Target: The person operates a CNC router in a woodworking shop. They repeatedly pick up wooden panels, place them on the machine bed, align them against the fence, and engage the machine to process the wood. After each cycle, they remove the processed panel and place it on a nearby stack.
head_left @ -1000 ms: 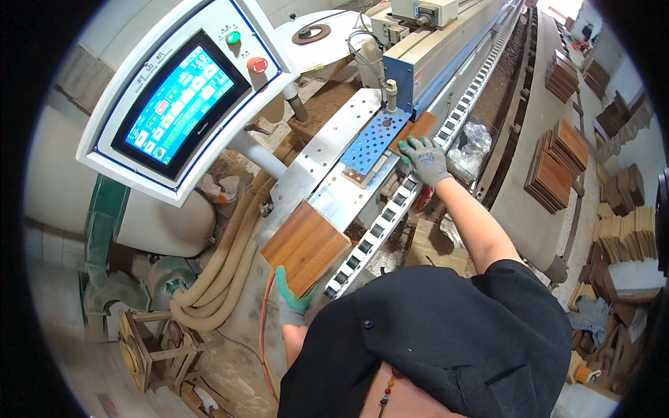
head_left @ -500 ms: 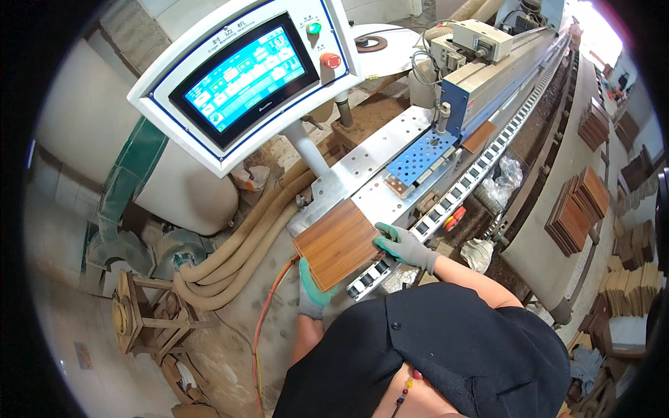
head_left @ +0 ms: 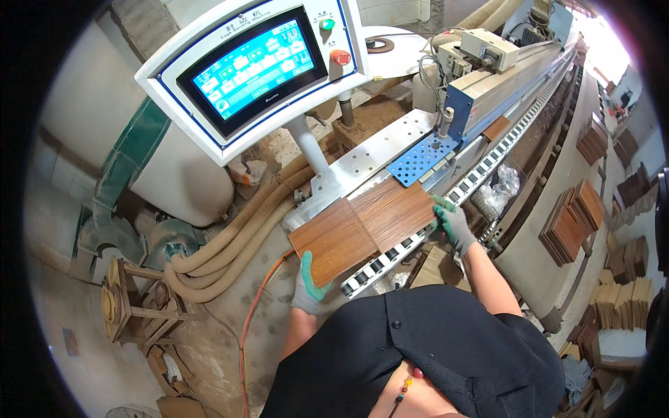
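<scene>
A long beige-and-blue metal machine (head_left: 512, 90) ran away toward the top right, with a grey flat-belted conveyor (head_left: 526, 272) alongside it. At its near end stood a white-framed control panel with a lit blue screen (head_left: 254, 70). Below this lay the silver perforated metal worktop (head_left: 383, 150), and beside that ran a white-and-black segmented chain track (head_left: 500, 148). The conveyor carried a neat stack of brown wooden boards (head_left: 575, 219), though whether those had been through the machine could not be told. Work looked to be in mid-run: one brown wooden board (head_left: 496, 127), mostly hidden, lay beyond the blue punched metal plate (head_left: 421, 160), seemingly already fed in. Two brown wood-grain rectangular boards remained at the near end, the left board (head_left: 331, 240) and the right board (head_left: 391, 212), meeting at a seam; the right one reached the plate's near edge but had not passed it. The left hand (head_left: 308, 285), gloved in grey and green, was closed on the left board's near corner, thumb on top, its underside hidden. The right hand (head_left: 456, 226), gloved alike, had its bent fingers on the right board's far edge, apparently gripping.
</scene>
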`<state>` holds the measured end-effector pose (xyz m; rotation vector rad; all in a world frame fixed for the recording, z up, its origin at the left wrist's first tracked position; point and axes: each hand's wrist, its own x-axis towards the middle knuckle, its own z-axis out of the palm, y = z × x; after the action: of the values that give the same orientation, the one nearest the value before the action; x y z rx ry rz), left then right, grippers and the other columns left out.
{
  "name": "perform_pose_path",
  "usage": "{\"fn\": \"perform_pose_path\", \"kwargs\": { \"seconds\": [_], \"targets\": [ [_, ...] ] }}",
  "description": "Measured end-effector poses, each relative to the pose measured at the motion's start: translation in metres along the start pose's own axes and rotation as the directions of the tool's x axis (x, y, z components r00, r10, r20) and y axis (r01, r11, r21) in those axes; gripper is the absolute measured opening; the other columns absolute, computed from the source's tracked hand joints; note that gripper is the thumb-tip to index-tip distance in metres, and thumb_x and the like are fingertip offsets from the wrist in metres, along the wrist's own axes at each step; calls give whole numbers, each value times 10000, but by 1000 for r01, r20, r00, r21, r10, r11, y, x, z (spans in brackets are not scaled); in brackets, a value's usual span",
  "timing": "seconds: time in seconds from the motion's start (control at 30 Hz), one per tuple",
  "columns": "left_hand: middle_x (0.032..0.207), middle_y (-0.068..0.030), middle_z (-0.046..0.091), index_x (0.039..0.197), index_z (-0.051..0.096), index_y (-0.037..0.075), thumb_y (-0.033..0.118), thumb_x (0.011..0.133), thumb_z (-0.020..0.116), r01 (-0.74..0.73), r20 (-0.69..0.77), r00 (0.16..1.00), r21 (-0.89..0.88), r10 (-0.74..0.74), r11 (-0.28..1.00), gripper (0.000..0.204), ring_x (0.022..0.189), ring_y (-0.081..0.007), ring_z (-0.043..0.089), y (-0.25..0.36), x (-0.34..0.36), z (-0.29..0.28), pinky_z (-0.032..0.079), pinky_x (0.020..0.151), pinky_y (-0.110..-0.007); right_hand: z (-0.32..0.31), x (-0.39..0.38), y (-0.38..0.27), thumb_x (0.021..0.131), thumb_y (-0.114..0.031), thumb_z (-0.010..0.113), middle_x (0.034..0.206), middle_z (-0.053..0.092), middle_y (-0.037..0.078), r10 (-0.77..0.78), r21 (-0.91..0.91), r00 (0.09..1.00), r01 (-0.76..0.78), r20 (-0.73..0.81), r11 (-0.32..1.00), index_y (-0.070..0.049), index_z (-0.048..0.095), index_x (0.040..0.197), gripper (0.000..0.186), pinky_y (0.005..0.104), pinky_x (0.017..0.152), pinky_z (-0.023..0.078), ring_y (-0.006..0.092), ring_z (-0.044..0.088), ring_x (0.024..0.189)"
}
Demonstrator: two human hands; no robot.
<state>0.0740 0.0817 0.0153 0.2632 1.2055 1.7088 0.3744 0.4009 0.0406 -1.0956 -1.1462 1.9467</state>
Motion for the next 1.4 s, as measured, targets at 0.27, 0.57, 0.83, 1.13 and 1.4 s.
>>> {"fn": "perform_pose_path", "kwargs": {
  "seconds": [0.27,0.57,0.83,1.13,1.4],
  "targets": [
    [1365,-104,623,1439,499,130,470,981,640,35,-48,998,-159,-43,987,588,1184,-290,645,8,-7,15,571,936,-467,-7,43,-2,952,-22,562,1091,671,43,-172,-75,984,175,50,982,-50,524,1435,485,256,682,520,108,629,789],
    [1378,-113,609,1468,473,119,494,984,622,28,53,998,-165,-19,986,630,1209,-304,628,14,-10,17,543,988,-456,70,-35,9,916,-327,638,1463,514,189,-447,-804,717,595,535,-8,-66,612,1327,487,499,1144,368,374,510,1330],
    [1462,-125,531,1527,391,125,535,1005,557,-69,-254,963,84,89,994,685,1265,-301,569,3,-9,24,501,1052,-416,91,-37,27,927,-379,615,1312,579,137,-493,-790,629,560,601,-249,-115,647,1227,400,521,1098,366,354,523,1245],
    [1498,-127,477,1553,346,131,522,1005,564,-62,-274,951,288,144,956,707,1288,-297,533,19,-18,31,491,1065,-423,87,-32,30,890,-409,645,1218,597,91,-547,-759,547,578,634,-300,-142,637,1169,387,489,1045,390,320,555,1159],
    [1475,-121,495,1555,343,149,546,974,602,-45,-346,935,101,78,994,749,1277,-297,541,15,-22,47,491,1050,-437,88,-32,28,923,-419,609,1195,594,83,-503,-768,589,565,632,-302,-154,644,1155,354,488,1038,386,314,557,1149]
  ]
}}
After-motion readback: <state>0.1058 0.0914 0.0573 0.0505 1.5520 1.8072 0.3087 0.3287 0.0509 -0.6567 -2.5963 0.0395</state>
